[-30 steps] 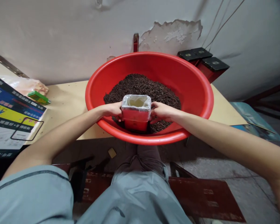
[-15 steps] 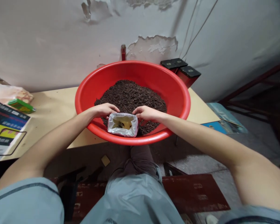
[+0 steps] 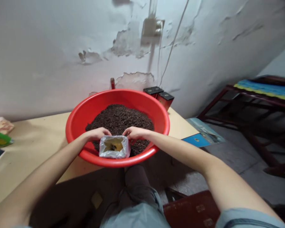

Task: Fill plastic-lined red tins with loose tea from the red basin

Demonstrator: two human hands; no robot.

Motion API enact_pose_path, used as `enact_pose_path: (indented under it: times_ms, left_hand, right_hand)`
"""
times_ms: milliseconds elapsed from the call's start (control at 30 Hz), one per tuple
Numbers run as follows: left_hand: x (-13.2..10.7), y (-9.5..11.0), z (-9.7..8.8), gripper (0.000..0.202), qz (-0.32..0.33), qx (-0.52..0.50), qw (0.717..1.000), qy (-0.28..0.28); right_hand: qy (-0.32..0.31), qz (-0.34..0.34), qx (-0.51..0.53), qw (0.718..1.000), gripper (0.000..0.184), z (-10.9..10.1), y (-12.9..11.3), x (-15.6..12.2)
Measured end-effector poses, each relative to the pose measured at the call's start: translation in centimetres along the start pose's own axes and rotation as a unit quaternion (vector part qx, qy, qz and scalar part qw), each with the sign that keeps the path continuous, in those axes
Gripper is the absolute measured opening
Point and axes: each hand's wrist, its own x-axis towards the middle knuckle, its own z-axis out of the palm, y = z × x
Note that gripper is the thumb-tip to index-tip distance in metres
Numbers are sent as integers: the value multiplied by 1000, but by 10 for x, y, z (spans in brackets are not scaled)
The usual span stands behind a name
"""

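Observation:
A wide red plastic basin (image 3: pixel 72 122) holds a heap of dark, dry shreds (image 3: pixel 120 117) that look like loose tea leaves. At its near side stands a plastic-lined box (image 3: pixel 114 155), its mouth up. A yellowish inside and a few dark bits show within the liner. My left hand (image 3: pixel 98 134) is closed at the box's far left corner, with fingertips partly hidden. On the far right corner my right hand (image 3: pixel 137 133) is closed too, thumb and fingers at the liner's edge.
The basin rests on a pale table (image 3: pixel 40 136) against a peeling wall. Red tins with black lids (image 3: pixel 165 98) stand behind it. A green packet (image 3: pixel 0 138) lies at the left. A dark red bench (image 3: pixel 192 209) is below, and a wooden rack (image 3: pixel 242 126) stands at the right.
The view has tilted up and turned right, so basin and hands appear lower and further left. Both hands stay at the lined box, which keeps its place in the basin.

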Motion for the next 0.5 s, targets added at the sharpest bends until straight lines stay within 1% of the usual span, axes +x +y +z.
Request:
enact_pose_path:
  times_ms: [67, 100, 233, 367, 433, 500]
  left_hand:
    - [-5, 5, 1, 44, 1, 7, 1000, -5]
    - [-8, 7, 2, 44, 1, 10, 1000, -6]
    - [-15, 13, 1, 37, -5, 35, 999, -22]
    - [-13, 14, 0, 33, -35, 42, 998, -16]
    - [-10, 13, 0, 32, -33, 47, 998, -14]
    - [-7, 11, 0, 32, -19, 78, 997, -20]
  right_hand:
    - [-6, -17, -26, 999, 33, 0, -3, 1]
    - [-1, -19, -31, 999, 34, 0, -5, 1]
    - [-16, -12, -27, 999, 42, -6, -10, 0]
    - [-36, -14, -15, 999, 42, -12, -8, 1]
    - [-48, -22, -24, 998, 42, -12, -6, 1]
    - [-49, -36, -44, 997, 42, -10, -5, 2]
